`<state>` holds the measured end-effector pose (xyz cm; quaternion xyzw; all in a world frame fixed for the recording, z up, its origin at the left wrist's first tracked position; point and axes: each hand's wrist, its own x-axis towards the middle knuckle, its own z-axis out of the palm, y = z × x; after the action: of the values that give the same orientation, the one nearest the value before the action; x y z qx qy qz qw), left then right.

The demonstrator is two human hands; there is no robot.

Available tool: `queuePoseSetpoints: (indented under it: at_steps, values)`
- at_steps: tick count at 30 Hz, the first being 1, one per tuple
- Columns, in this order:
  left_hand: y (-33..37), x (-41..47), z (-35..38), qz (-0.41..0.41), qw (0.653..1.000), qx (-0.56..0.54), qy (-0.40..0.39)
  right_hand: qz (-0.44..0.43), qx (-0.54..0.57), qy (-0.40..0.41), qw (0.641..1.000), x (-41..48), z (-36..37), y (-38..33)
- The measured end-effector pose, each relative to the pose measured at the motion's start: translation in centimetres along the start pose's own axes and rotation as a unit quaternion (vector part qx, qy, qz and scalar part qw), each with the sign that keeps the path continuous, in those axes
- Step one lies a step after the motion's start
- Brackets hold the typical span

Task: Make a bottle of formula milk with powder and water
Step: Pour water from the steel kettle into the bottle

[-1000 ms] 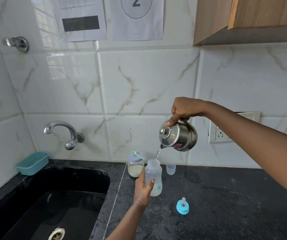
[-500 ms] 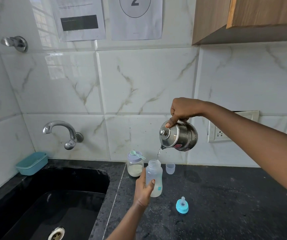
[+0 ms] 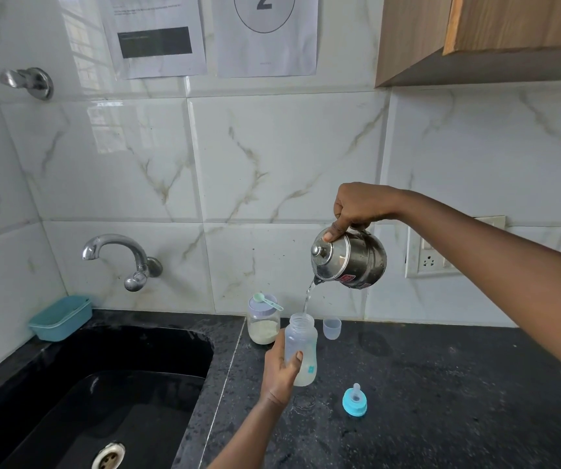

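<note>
My left hand (image 3: 280,368) grips a clear baby bottle (image 3: 302,346) that stands upright and uncapped on the black counter (image 3: 441,384), with a little liquid at its bottom. Above it my right hand (image 3: 360,208) holds a steel kettle (image 3: 350,258) by its handle, tilted to the left. A thin stream of water (image 3: 308,297) falls from the spout into the bottle's mouth. Behind the bottle stands a glass jar of formula powder (image 3: 262,321) with a green scoop (image 3: 267,299) lying on its lid. The bottle's blue teat cap (image 3: 355,401) lies on the counter to the right.
A small clear cup (image 3: 332,328) stands behind the bottle. A black sink (image 3: 110,401) with a steel tap (image 3: 120,258) fills the left side, with a teal tray (image 3: 60,318) at its back corner. A wall socket (image 3: 431,258) is behind the kettle. A wooden cabinet (image 3: 488,35) hangs at upper right.
Both hands hold about the same positions. Water keeps pouring from the kettle into the bottle.
</note>
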<state>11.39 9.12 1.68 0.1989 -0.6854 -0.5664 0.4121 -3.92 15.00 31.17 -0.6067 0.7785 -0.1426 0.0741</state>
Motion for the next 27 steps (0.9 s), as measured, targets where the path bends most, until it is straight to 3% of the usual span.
queuePoseSetpoints:
  at_steps: [27]
  values:
    - [0.16, -0.20, 0.12, 0.000, 1.000, -0.023, 0.000, -0.006, -0.017, 0.002, 1.000, -0.04, -0.34, -0.33]
